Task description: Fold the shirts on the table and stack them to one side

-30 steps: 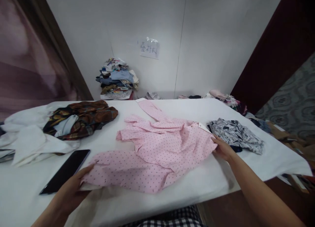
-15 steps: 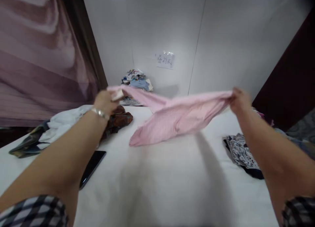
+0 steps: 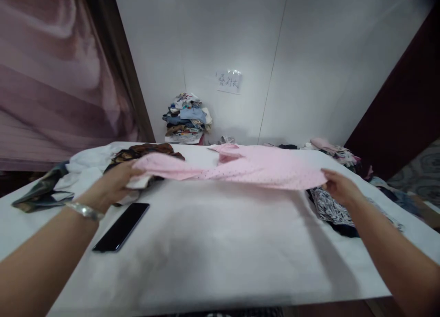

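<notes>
If the left hand [image 3: 118,180] dips, the shirt [image 3: 271,168] could catch on the brown clothes [image 3: 153,149] near the desk's [image 3: 220,248] far left corner. That hand is closed on one end of the shirt, which stretches to its right, over the desk's far half. The right hand [image 3: 341,186] pinches the other end, so the shirt is to its left. If those fingers slip, that end could flop onto the grey clothes [image 3: 328,206] towards the desk's right edge.

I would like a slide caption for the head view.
Left hand and right hand hold a pink dotted garment over a white table; a black phone lies nearer the camera.
</notes>
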Demonstrator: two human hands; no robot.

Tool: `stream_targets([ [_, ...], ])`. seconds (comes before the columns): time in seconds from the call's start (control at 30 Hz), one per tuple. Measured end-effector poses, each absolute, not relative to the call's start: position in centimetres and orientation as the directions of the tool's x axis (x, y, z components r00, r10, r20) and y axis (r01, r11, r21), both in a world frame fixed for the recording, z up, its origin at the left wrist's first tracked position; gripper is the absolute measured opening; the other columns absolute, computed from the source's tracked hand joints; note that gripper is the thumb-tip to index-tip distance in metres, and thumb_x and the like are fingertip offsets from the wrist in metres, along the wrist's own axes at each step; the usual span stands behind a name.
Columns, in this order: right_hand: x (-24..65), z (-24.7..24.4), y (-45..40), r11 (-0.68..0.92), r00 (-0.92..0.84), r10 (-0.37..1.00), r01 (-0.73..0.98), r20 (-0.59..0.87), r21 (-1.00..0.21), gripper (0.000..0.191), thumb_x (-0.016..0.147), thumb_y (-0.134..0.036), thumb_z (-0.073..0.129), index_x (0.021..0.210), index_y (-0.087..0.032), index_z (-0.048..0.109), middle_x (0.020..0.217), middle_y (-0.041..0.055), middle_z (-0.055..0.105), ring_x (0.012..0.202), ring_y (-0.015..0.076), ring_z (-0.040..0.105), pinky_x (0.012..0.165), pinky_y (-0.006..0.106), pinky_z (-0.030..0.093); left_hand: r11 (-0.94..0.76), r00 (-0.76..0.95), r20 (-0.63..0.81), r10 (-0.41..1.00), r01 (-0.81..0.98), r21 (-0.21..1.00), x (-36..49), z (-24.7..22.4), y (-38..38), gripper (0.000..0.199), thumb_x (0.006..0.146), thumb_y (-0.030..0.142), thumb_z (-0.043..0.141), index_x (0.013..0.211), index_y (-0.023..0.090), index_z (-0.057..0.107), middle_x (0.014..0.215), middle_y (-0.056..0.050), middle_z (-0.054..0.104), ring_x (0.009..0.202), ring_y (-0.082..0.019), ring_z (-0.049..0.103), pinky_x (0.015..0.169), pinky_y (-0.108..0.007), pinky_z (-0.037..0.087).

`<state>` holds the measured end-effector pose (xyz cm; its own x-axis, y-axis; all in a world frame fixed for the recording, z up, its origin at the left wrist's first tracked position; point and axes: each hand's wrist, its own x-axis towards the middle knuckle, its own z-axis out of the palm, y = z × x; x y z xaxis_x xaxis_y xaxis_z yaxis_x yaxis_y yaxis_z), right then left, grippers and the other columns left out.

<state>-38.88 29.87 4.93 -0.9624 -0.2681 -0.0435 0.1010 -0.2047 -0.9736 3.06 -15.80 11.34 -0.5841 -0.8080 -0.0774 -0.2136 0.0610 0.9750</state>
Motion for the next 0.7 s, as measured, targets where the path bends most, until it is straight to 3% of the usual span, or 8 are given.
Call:
stream_targets([
  [0.03, -37.9, 2.2, 30.6, -0.148, -0.946, -0.281, 0.209, -0.161, -0.967, 0.02, 0.073, -0.002, 0.058, 0.082, -0.018, 0.068, 0.071, 0.0042, 0.066, 0.054, 0.0112, 0.056, 0.04, 0.018, 0.045, -0.034, -0.585, -0.199, -0.786, -0.28, 0.959, 4.0, 8.7, -14.8, 0.043, 0.069, 0.011, 0.06, 0.112, 0.015, 0.057, 0.084, -0.001, 0.071, 0.076, -0.016, 0.065, 0.064, -0.025, 0.053],
  [0.1, -36.1, -2.3, 31.9, -0.091, -0.929, -0.273, 0.284, -0.251, -0.954, 0.019, 0.069, 0.0, 0.059, 0.079, -0.015, 0.066, 0.065, 0.004, 0.063, 0.051, 0.0117, 0.056, 0.039, 0.019, 0.044, -0.1, -0.548, -0.319, -0.774, -0.391, 0.915, 5.6, 4.3, -13.1, 0.043, 0.066, 0.011, 0.061, 0.108, 0.018, 0.059, 0.094, -0.003, 0.073, 0.088, -0.021, 0.066, 0.071, -0.029, 0.054],
  [0.23, -33.8, -6.5, 33.7, -0.023, -0.904, -0.275, 0.348, -0.329, -0.937, 0.019, 0.068, -0.002, 0.062, 0.08, -0.016, 0.065, 0.062, 0.0011, 0.063, 0.049, 0.0116, 0.056, 0.04, 0.019, 0.045, -0.029, -0.461, -0.302, -0.835, -0.511, 0.859, 7.9, 0.7, -11.4, 0.035, 0.061, 0.013, 0.064, 0.094, 0.023, 0.064, 0.1, 0.0, 0.072, 0.103, -0.022, 0.063, 0.077, -0.026, 0.052],
  [0.33, -33.4, -6.4, 34.5, -0.026, -0.911, -0.308, 0.296, -0.274, -0.955, 0.021, 0.07, -0.007, 0.063, 0.088, -0.018, 0.066, 0.07, 0.0019, 0.067, 0.055, 0.0126, 0.06, 0.044, 0.021, 0.049, -0.129, -0.505, -0.372, -0.779, -0.45, 0.883, 8.7, 1.4, -10.9, 0.038, 0.065, 0.019, 0.061, 0.103, 0.027, 0.062, 0.104, -0.001, 0.072, 0.096, -0.023, 0.067, 0.07, -0.028, 0.054],
  [0.47, -33.0, -4.8, 34.7, 0.217, -0.94, -0.249, 0.181, -0.234, -0.959, 0.019, 0.067, -0.008, 0.062, 0.081, -0.021, 0.066, 0.071, 0.0046, 0.068, 0.066, 0.0204, 0.065, 0.054, 0.031, 0.055, -0.228, -0.583, -0.424, -0.693, -0.381, 0.896, 8.0, 3.1, -9.6, 0.049, 0.068, 0.018, 0.062, 0.116, 0.023, 0.055, 0.106, -0.007, 0.07, 0.083, -0.021, 0.068, 0.065, -0.03, 0.055],
  [0.53, -31.8, -4.0, 34.0, 0.32, -0.959, -0.242, 0.067, -0.15, -0.945, 0.024, 0.062, -0.006, 0.065, 0.077, -0.024, 0.067, 0.087, 0.0062, 0.07, 0.089, 0.0271, 0.067, 0.071, 0.037, 0.058, -0.195, -0.653, -0.37, -0.661, -0.326, 0.925, 6.4, 4.1, -8.3, 0.048, 0.069, 0.018, 0.062, 0.117, 0.021, 0.055, 0.105, -0.008, 0.07, 0.082, -0.019, 0.068, 0.066, -0.028, 0.055],
  [0.63, -27.7, -3.4, 31.2, 0.307, -0.856, -0.499, -0.32, 0.135, -0.896, 0.048, 0.063, -0.016, 0.072, 0.108, -0.033, 0.067, 0.132, 0.0014, 0.056, 0.129, 0.0301, 0.045, 0.105, 0.046, 0.041, -0.153, -0.789, -0.223, -0.572, -0.164, 0.974, 2.5, 6.4, -5.3, 0.047, 0.071, 0.016, 0.06, 0.118, 0.019, 0.057, 0.108, -0.009, 0.068, 0.086, -0.018, 0.067, 0.067, -0.024, 0.053],
  [0.7, -24.0, -3.6, 28.4, 0.217, -0.667, -0.721, -0.478, 0.19, -0.851, 0.072, 0.068, -0.031, 0.073, 0.135, -0.035, 0.048, 0.147, 0.0009, 0.041, 0.138, 0.0301, 0.033, 0.113, 0.052, 0.027, -0.205, -0.868, -0.091, -0.489, 0.013, 0.979, -0.7, 8.3, -2.7, 0.049, 0.07, 0.011, 0.059, 0.119, 0.017, 0.056, 0.109, -0.01, 0.066, 0.086, -0.016, 0.066, 0.069, -0.023, 0.052],
])
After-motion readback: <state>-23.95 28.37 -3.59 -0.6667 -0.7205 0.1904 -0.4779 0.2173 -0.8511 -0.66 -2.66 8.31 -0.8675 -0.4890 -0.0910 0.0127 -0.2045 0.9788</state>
